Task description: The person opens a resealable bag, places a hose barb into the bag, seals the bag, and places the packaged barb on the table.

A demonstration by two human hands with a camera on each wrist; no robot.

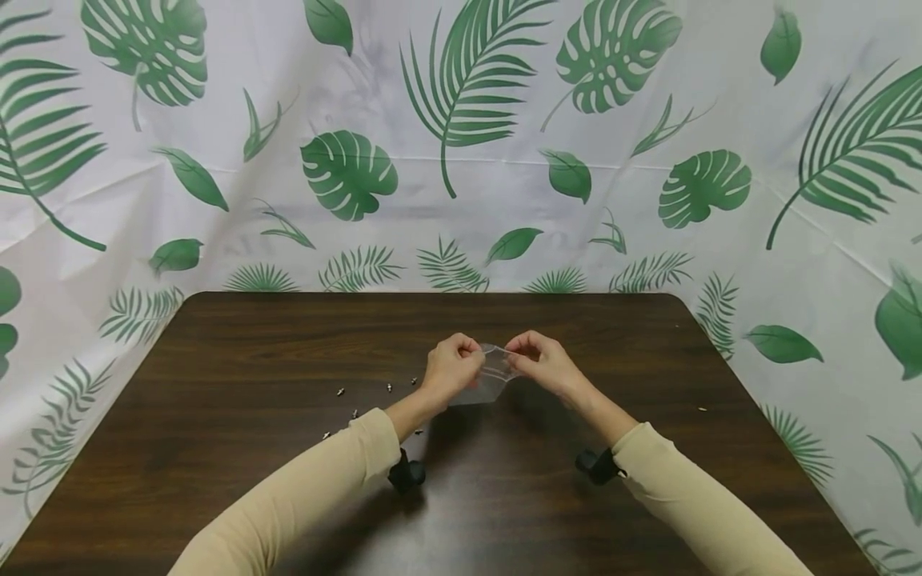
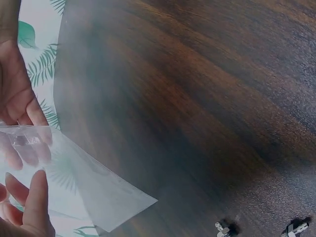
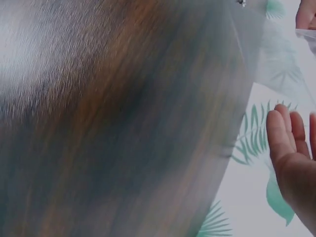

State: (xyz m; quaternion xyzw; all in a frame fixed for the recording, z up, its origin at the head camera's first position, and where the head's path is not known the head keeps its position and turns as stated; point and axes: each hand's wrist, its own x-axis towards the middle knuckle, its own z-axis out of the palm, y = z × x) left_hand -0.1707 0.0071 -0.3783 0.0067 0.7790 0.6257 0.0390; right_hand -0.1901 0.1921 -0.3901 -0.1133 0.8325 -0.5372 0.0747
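Note:
A clear plastic bag (image 1: 484,390) is held up over the table between both hands. My left hand (image 1: 454,366) pinches its upper left edge between thumb and fingers. At the upper right edge my right hand (image 1: 545,364) pinches the plastic in the same way. In the left wrist view the see-through bag (image 2: 106,192) hangs with one corner pointing down toward the table, and the left fingers (image 2: 37,200) show in front of it. Part of the right hand (image 3: 296,158) appears at the right border of the right wrist view. I see nothing inside the bag.
Several small metal pieces (image 1: 390,387) lie scattered on the dark wooden table (image 1: 288,344), left of and under the left forearm. A small light-coloured piece (image 1: 702,410) lies at the right. Behind the table hangs a leaf-print cloth (image 1: 468,216).

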